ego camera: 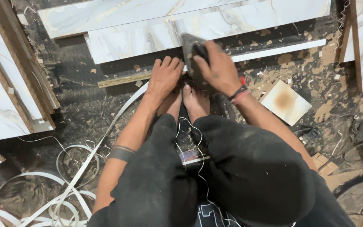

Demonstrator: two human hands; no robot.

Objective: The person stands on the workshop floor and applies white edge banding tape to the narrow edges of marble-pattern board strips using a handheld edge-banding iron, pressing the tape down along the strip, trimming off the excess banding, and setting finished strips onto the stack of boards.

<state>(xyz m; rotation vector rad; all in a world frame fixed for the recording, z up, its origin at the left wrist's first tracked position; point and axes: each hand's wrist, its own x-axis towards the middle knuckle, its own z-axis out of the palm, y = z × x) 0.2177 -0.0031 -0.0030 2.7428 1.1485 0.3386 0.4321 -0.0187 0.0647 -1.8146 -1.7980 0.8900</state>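
No packages, no labels, no signs, no screens anywhere here; just floor, boards and scraps in the frame

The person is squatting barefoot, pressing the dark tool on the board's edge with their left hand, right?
Not quite. The head view shows the right hand gripping the dark tool, while the left hand rests flat on the board's edge. Squatting barefoot is correct.

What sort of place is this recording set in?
Probably a carpentry or furniture workshop floor. Marble-patterned laminated boards lie about, coils of white edge-banding strip trail over the dark floor, and sawdust and chips are scattered around. The right hand grips a dark hand tool against a board edge.
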